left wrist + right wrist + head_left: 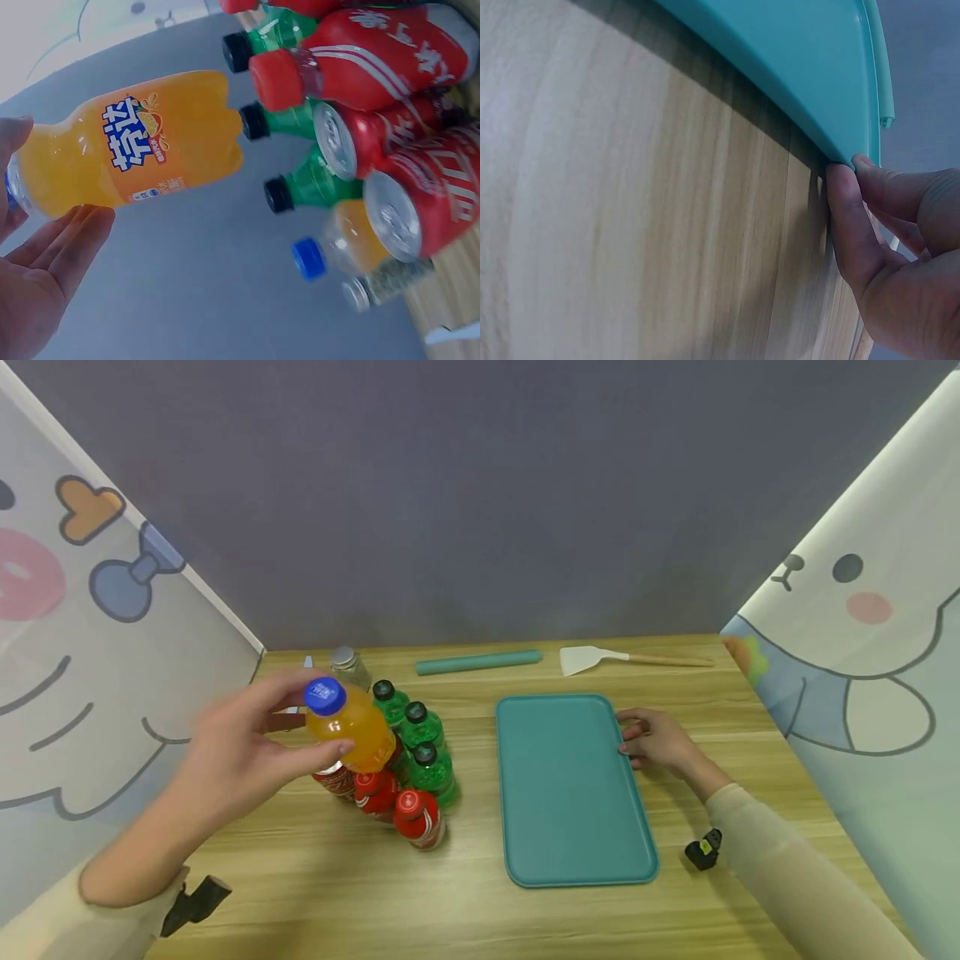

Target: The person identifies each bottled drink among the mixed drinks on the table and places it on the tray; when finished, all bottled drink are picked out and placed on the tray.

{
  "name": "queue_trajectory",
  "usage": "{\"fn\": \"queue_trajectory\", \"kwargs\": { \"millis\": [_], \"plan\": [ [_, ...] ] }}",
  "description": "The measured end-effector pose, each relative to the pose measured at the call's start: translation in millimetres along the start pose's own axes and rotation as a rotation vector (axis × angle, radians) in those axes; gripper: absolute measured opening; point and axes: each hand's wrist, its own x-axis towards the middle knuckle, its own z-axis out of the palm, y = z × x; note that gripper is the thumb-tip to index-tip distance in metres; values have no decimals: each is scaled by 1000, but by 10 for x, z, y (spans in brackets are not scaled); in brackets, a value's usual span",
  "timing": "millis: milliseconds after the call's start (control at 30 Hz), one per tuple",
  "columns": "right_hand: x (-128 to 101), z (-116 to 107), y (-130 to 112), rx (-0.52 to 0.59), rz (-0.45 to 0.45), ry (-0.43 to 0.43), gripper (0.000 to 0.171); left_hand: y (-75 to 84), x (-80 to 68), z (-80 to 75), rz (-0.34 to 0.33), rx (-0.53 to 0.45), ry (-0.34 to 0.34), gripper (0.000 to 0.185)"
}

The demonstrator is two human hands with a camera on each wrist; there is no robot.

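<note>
My left hand (247, 747) grips an orange soda bottle (352, 731) with a blue cap and holds it tilted in the air above a cluster of drinks. In the left wrist view the orange soda bottle (135, 150) lies between the thumb and fingers of my left hand (37, 300). Below it stand green bottles (420, 727) with black caps and red bottles (416, 814) with red caps. An empty teal tray (570, 793) lies right of centre. My right hand (660, 743) holds its right rim with curled fingertips, and the right wrist view shows my right hand (885, 247) pinching the teal tray (795, 52) at its edge.
The left wrist view also shows red cans (420, 202) and a second orange bottle (337, 251). A silver-lidded jar (347, 664) stands behind the cluster. A teal roll (478, 662) and a white spatula (600, 657) lie at the back. Cartoon curtains flank the wooden table (465, 918).
</note>
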Motion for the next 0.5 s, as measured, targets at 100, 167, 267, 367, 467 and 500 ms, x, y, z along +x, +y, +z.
{"fn": "queue_trajectory", "kwargs": {
  "millis": [100, 167, 267, 367, 467, 500],
  "plan": [
    [-1, 9, 4, -4, 0, -1, 65, 37, 152, 100, -8, -22, -27, 66],
    [-2, 9, 9, -3, -1, -1, 65, 57, 251, 180, -28, -30, -58, 61],
    [1, 2, 16, -10, -4, 0, 65, 77, 409, 320, -71, -62, -130, 57],
    [3, -2, 12, -15, -4, 5, 65, 68, 570, 499, -119, -156, -199, 56],
    [9, 2, 7, -21, -4, 6, 65, 42, 715, 700, -167, -256, -251, 56],
    [11, 4, 4, -22, -5, 5, 65, 34, 755, 768, -174, -269, -262, 56]
  ]
}}
